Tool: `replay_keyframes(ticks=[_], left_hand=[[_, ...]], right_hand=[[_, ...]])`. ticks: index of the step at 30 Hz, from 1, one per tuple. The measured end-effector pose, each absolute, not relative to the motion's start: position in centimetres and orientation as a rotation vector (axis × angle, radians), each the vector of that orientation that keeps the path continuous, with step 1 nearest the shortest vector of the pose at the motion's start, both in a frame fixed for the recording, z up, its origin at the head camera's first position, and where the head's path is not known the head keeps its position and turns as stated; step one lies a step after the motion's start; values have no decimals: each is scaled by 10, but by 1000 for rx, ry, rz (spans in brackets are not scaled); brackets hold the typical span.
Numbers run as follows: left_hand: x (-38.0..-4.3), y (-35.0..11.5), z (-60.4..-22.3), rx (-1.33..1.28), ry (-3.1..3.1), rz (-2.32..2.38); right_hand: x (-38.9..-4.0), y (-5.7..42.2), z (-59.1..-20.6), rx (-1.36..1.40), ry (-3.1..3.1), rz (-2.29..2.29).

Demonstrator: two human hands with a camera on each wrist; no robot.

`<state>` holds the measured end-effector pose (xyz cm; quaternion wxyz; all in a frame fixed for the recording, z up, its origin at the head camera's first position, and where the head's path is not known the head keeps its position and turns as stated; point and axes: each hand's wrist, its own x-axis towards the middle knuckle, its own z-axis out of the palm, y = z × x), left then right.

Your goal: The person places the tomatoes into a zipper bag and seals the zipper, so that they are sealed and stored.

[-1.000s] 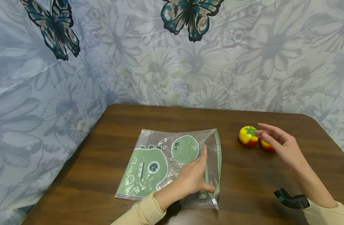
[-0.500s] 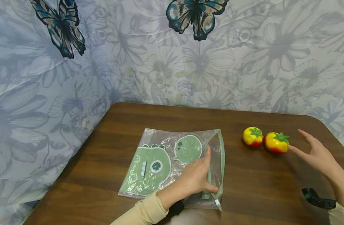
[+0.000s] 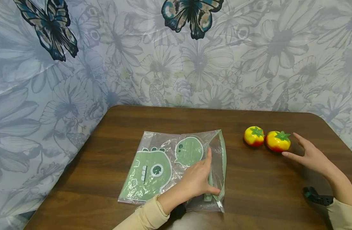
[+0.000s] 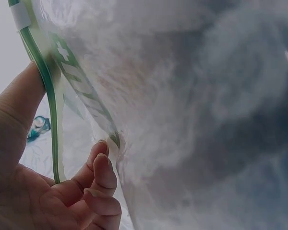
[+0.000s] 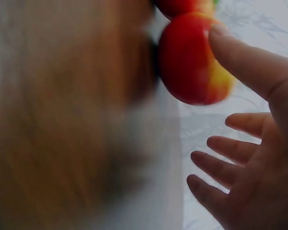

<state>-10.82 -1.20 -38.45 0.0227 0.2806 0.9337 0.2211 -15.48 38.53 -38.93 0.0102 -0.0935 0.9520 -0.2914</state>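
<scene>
A clear zip bag point(image 3: 190, 179) with green monster prints and a green zip edge lies flat on the table, its mouth facing right. My left hand point(image 3: 193, 182) holds it at the mouth, thumb and index finger spread. Up close in the left wrist view, the zip strip point(image 4: 52, 105) runs across the thumb, and the other fingers are curled beside the bag. My right hand point(image 3: 314, 159) has its fingers spread just right of a yellow-and-red toy tomato point(image 3: 277, 142), thumb at its near side. A second toy tomato point(image 3: 253, 136) sits left of the first.
The brown wooden table point(image 3: 250, 191) has rounded back corners. Behind it hangs a pale flowered cloth point(image 3: 207, 73) with butterfly prints. A black device point(image 3: 318, 196) is strapped to my right wrist.
My right hand has drawn back rightward from over the right tomato, uncovering it, then come slightly closer again. The left hand and bag hold still; the head view shifts a little.
</scene>
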Motion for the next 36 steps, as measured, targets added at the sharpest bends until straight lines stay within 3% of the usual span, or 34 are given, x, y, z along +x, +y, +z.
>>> replay_keyframes(ticks=[18, 36], left_hand=[[-108, -12, -384, 881, 2881, 675], [-108, -12, -384, 866, 2869, 665]], right_hand=[[-170, 367, -397, -178, 2935, -1012], [-163, 367, -395, -159, 2931, -1026]])
